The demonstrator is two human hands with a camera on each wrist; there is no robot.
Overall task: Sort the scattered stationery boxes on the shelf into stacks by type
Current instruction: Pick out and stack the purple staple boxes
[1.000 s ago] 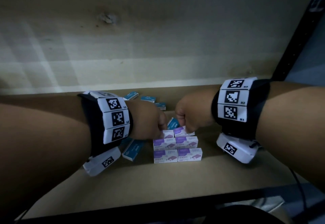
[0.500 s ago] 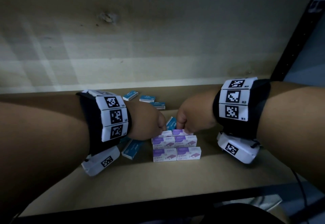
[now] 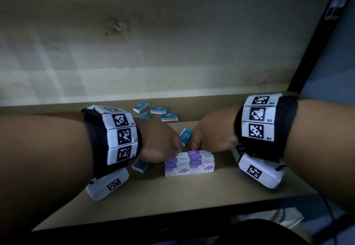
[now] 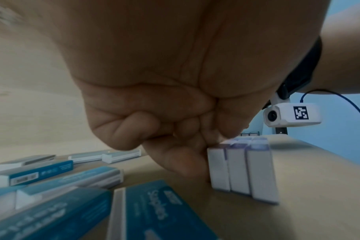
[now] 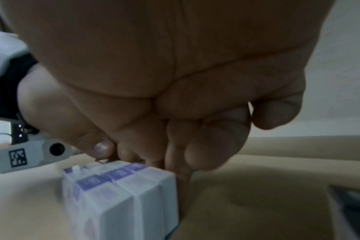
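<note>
Both hands have dropped lower since a second ago, and the purple boxes are now pushed into one tight block. Nearest on the shelf (image 3: 192, 202), the purple staple boxes (image 3: 189, 165) stand in two columns, three rows deep. At the block's far-left corner, the left hand (image 3: 159, 144) has its fingers curled, pressing against the rear box. At the far-right side, the right hand (image 3: 209, 137) reaches down, fingers (image 5: 183, 178) behind the rear box and thumb near its top. One blue box (image 3: 186, 136) leans between the hands. Farther back, more blue staple boxes (image 3: 160, 110) lie scattered near the wall (image 3: 172, 52).
</note>
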